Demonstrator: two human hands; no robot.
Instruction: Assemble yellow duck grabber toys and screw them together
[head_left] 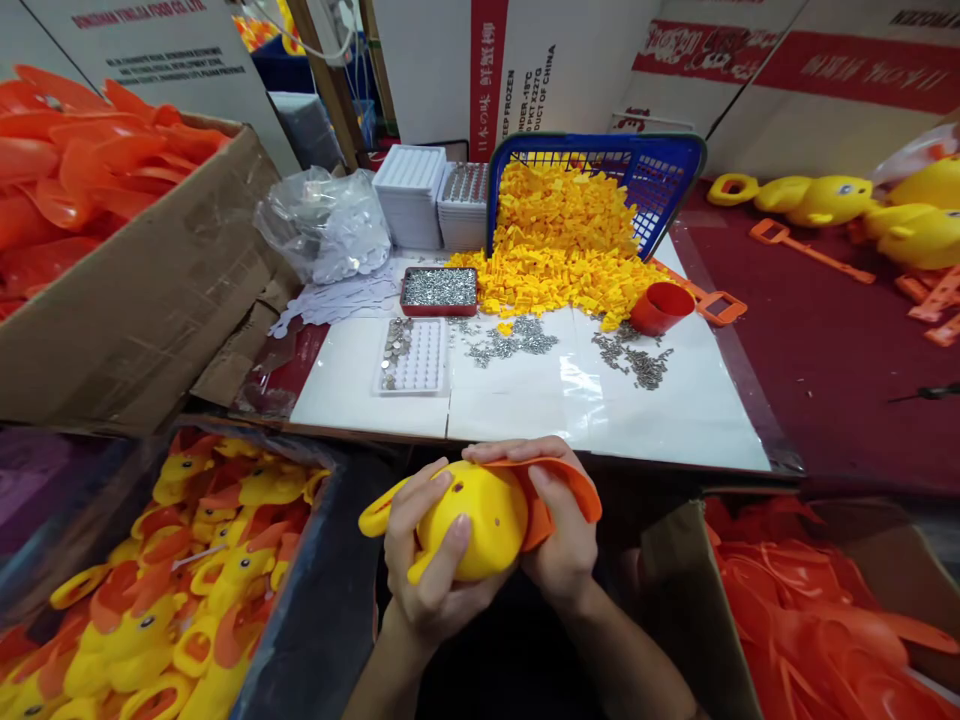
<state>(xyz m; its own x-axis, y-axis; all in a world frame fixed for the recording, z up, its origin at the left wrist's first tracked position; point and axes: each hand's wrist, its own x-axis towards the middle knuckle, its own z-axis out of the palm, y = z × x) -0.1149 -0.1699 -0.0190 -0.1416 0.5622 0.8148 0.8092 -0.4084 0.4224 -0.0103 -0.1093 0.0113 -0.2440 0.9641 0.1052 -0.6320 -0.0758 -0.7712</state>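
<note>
A yellow plastic duck toy part [491, 515] with small holes and a loop handle is held in front of the table edge. My left hand [420, 570] is closed around it, thumb across its near side and fingers over the far side. My right hand [566, 555] grips a curved orange plastic shovel piece [581, 485], thumb on its near face and fingers along its back. The orange piece touches the right end of the yellow part. Where the two meet is partly hidden by my fingers.
On the table sit a tipped blue basket [679, 165] of yellow pieces, a red tray [439, 312] of small metal parts, loose screws [649, 368] and a white tray [420, 375] with discs. Assembled ducks [240, 565] fill a left bin; orange pieces [810, 600] fill a right box.
</note>
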